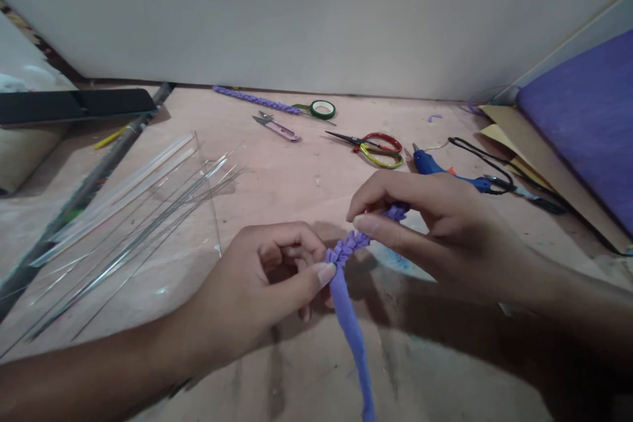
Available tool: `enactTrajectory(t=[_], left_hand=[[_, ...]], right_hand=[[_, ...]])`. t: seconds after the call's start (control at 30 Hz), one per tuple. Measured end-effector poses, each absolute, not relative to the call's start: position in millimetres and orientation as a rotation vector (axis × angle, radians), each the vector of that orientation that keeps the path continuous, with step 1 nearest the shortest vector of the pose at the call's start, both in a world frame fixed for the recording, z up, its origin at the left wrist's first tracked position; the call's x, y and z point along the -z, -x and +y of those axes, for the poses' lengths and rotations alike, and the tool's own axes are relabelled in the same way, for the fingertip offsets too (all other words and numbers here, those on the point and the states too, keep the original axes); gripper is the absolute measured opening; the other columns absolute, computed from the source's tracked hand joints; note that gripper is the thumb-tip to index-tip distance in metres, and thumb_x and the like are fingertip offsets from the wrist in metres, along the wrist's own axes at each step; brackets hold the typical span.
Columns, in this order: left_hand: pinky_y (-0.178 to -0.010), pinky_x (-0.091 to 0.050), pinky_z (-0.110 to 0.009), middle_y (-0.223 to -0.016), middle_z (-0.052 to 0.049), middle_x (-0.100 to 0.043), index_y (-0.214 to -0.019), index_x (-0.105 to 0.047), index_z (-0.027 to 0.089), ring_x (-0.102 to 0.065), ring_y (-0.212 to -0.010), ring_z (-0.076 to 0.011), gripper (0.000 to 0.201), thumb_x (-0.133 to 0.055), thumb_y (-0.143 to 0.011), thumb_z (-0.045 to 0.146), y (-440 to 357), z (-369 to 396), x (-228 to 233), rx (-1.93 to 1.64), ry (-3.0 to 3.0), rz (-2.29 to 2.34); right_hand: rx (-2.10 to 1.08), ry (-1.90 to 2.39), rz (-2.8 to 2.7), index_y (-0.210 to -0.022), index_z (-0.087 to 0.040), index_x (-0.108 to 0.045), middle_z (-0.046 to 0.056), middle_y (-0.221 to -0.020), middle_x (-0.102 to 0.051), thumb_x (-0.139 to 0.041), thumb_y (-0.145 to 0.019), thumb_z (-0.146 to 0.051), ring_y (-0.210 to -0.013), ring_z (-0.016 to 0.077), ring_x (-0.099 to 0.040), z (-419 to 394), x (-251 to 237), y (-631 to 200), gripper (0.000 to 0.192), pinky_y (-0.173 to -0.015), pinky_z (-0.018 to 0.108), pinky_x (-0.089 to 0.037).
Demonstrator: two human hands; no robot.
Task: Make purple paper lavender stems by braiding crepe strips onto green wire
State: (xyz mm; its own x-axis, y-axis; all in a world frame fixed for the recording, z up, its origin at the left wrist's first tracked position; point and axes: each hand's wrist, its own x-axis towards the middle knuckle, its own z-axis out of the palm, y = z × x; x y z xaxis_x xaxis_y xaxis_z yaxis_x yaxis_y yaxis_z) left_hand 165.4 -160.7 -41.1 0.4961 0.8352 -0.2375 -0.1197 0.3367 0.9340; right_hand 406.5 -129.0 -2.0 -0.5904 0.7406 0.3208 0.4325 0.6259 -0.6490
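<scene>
A purple crepe strip runs from the bottom edge up to a bunched, ruffled part between both hands. My left hand pinches the strip at the lower end of the ruffle with thumb and fingers. My right hand grips the upper end of the ruffle, where a bit of purple shows between the fingers. Both hands hover just above the pinkish table.
Thin metal wires and clear sticks lie at the left. Behind the hands are thread snips, green tape roll, a finished purple stem, red-yellow scissors, and a blue glue gun with black cord. Purple sheet at right.
</scene>
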Motion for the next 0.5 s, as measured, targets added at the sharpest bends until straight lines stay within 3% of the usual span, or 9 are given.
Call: enactTrajectory(t=[0.2,0.5], left_hand=[[-0.052,-0.050,-0.009,-0.075,-0.001,-0.080,-0.087,-0.076,0.016,-0.063,-0.055,-0.0054,0.014,-0.082,-0.097,0.024,-163.2,-164.9,48.5,-0.712,-1.044,0.798],[-0.052,-0.052,-0.008,-0.074,-0.003,-0.079,-0.087,-0.078,0.015,-0.063,-0.057,-0.0060,0.017,-0.086,-0.095,0.028,-167.0,-162.9,44.2,-0.684,-0.848,0.651]], right_hand=[[-0.653,0.827,-2.204,-0.103,-0.018,-0.070,-0.001,-0.091,-0.073,-0.071,-0.103,-0.018,-0.079,0.0117,-0.066,-127.8,6.5,-405.9,0.001,-0.069,0.025,-0.053],[-0.540,0.684,-2.216,-0.106,-0.015,-0.071,0.000,-0.098,-0.075,-0.074,-0.101,-0.012,-0.088,0.0102,-0.068,-127.4,8.3,-405.1,0.007,-0.083,0.025,-0.055]])
